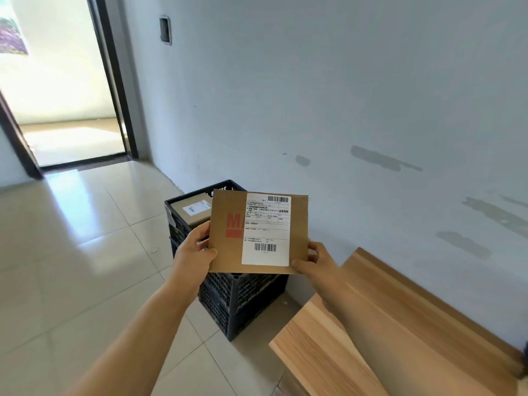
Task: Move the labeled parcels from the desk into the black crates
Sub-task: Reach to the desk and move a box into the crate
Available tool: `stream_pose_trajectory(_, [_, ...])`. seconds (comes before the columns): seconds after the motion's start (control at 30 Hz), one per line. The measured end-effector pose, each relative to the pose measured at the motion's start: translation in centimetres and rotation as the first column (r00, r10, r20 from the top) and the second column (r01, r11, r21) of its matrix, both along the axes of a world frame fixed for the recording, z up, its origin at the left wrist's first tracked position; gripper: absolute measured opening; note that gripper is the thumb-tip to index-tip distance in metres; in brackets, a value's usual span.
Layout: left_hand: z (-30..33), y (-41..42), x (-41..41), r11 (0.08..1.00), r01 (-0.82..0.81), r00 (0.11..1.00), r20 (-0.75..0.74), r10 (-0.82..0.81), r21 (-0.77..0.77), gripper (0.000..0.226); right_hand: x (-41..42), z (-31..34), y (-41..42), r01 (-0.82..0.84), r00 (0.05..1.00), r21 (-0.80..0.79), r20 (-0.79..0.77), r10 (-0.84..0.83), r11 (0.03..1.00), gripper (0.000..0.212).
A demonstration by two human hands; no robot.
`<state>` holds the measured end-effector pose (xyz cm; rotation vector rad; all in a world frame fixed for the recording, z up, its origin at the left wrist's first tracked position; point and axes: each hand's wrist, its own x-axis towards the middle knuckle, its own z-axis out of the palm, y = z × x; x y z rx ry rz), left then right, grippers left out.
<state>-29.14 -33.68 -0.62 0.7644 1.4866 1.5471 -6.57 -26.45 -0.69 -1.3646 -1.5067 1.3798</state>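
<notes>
Scuffed pale wall (343,95), glossy cream floor tiles (71,252), dark-framed doorway (114,90) into perhaps sunlit room.

stacked crates (243,295) on floor (71,267) against wall (343,95), left of desk (400,324); parcel (191,211) in top crate; held parcel (257,232) above crates, between both hands.
</notes>
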Motion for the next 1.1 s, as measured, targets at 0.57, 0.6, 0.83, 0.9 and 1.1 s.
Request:
stream_pose_trajectory(0.57, [-2.3, 15.2, -13.8, 0.99, -0.114, 0.968, -0.234, 0.091, -0.086, 0.066, -14.9, -4.9, 18.5, -0.1, 0.995, -0.01, -0.011, 0.1, 0.995, 0.038])
stream_pose_trajectory(0.6, [-2.6, 17.0, -14.6, 0.989, -0.111, 0.965, -0.247, 0.083, -0.099, 0.066, -15.5, -5.4, 19.9, -0.091, 0.996, -0.021, -0.016, 0.091, 0.996, 0.037])
stream_pose_trajectory(0.83, [-6.3, 29.0, -17.2, 0.978, -0.006, 0.965, -0.259, -0.05, -0.208, 0.07, -16.8, -8.5, 28.4, -0.008, 1.0, -0.143, 0.012, 0.009, 0.99, 0.038])
stream_pose_trajectory(0.9, [-8.0, 31.5, -17.7, 0.971, 0.03, 0.968, -0.236, -0.089, -0.239, 0.072, -16.8, -9.5, 29.9, 0.012, 0.999, -0.176, 0.035, -0.006, 0.984, 0.039])
stream_pose_trajectory(1.1, [-11.9, 37.8, -19.1, 0.934, 0.122, 0.957, -0.209, -0.2, -0.337, 0.07, -17.4, -12.4, 33.4, 0.099, 0.99, -0.258, 0.125, -0.069, 0.961, 0.034])
